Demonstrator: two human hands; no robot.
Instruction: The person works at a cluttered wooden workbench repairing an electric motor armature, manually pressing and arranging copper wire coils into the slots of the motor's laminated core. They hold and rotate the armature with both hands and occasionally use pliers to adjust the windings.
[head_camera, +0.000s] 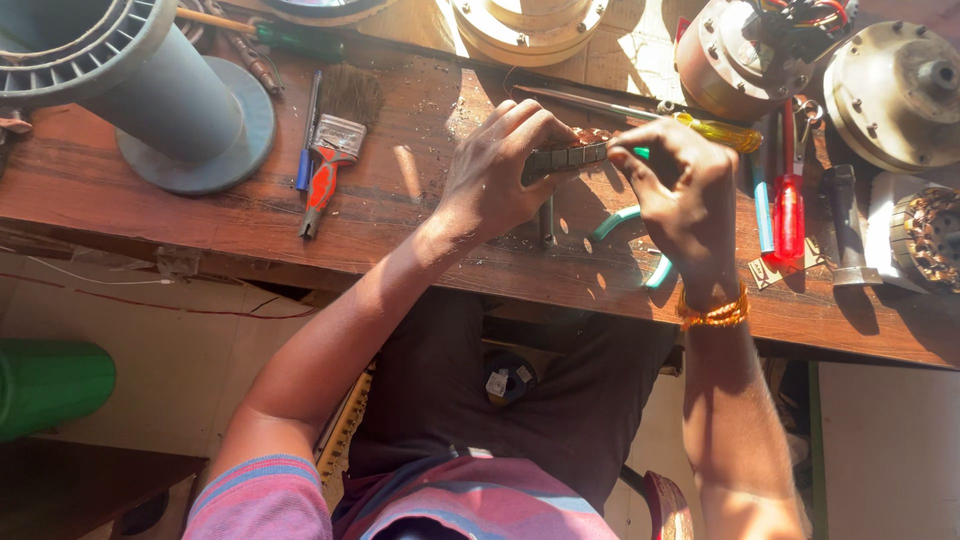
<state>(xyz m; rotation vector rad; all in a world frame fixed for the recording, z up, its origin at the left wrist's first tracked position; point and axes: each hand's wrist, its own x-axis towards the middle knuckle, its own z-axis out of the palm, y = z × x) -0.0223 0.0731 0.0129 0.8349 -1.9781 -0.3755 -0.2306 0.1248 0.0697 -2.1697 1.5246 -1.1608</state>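
Wooden bench — reddish brown; paintbrush with red-and-grey handle, dark bristles; screwdriver red, another translucent yellow; pliers with teal grips; pipe grey-blue; bangle orange-gold; shirt striped pink, blue, purple; canister — green.

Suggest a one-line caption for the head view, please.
Both hands, left hand and right hand, grip a small segmented metal part above a cluttered wooden workbench.
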